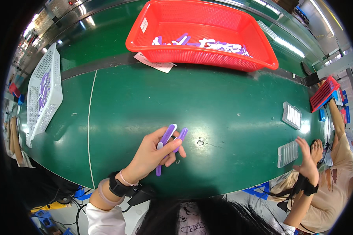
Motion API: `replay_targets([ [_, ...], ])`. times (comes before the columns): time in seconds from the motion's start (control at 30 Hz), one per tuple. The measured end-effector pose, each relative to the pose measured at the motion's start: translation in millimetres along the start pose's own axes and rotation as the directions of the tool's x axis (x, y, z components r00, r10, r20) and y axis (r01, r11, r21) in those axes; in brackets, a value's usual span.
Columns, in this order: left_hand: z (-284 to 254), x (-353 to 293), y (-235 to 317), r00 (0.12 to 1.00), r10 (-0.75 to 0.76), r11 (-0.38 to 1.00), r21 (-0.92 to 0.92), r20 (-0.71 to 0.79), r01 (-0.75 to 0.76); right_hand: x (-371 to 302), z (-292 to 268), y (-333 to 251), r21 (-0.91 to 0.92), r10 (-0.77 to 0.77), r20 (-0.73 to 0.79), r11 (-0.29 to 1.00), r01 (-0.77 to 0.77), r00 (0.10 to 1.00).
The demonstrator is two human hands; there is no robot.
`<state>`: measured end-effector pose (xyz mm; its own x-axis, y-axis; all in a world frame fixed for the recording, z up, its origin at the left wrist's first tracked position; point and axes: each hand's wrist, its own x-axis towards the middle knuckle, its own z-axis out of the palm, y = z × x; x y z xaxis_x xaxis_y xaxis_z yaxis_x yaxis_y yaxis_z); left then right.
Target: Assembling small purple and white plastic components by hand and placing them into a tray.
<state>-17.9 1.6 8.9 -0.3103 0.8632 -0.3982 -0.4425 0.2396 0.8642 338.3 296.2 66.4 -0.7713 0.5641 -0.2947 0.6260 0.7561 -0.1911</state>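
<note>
Above the green table (125,102), my left hand (151,150) is closed around a few slim purple-and-white plastic sticks (169,133). They cross one another, with one end poking out below the fingers. My right hand (308,162) is raised at the right with fingers spread and nothing in it. It is nearest to a clear ribbed plastic tray (288,154) by the table's edge. Farther back lies a similar tray (292,116) with white pieces in its slots. At the far side, a large red basket (208,58) holds many loose purple and white sticks (223,47).
On the left stands a white perforated basket (55,102) with purple pieces inside. A paper slip (155,64) lies partly under the red basket. To the right, a co-worker's hand (317,150) rests by the table, and a small red basket (324,94) is tilted beside another person's arm.
</note>
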Motion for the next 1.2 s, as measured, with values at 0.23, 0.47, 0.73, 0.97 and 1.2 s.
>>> replay_targets([
  [0.23, 0, -1, -8, 0.992, 0.117, 0.993, 0.019, 0.051, -0.118, 6, 25, -2, -0.195, 0.003, -0.137, 0.98, -0.03, 0.991],
  [0.47, 6, 1, -5, 0.985, 0.165, 0.984, 0.064, 0.057, -0.168, 29, 20, -55, 0.04, -0.131, -0.106, 0.99, 0.136, 0.986],
  [0.73, 1, -5, -4, 0.979, 0.198, 0.975, 0.096, 0.042, -0.202, 102, 41, -192, -0.007, -0.585, -0.11, 0.809, 0.588, 0.803],
  [0.97, 1, -5, -2, 0.985, 0.15, 0.983, 0.096, 0.088, -0.158, 129, 50, -233, 0.923, -0.542, -0.01, 0.317, 0.216, 0.84],
  [1.2, -3, 0, -2, 0.993, 0.108, 0.993, -0.051, -0.053, -0.111, 153, 43, -241, 0.96, -0.347, 0.109, 0.279, -0.008, 0.931],
])
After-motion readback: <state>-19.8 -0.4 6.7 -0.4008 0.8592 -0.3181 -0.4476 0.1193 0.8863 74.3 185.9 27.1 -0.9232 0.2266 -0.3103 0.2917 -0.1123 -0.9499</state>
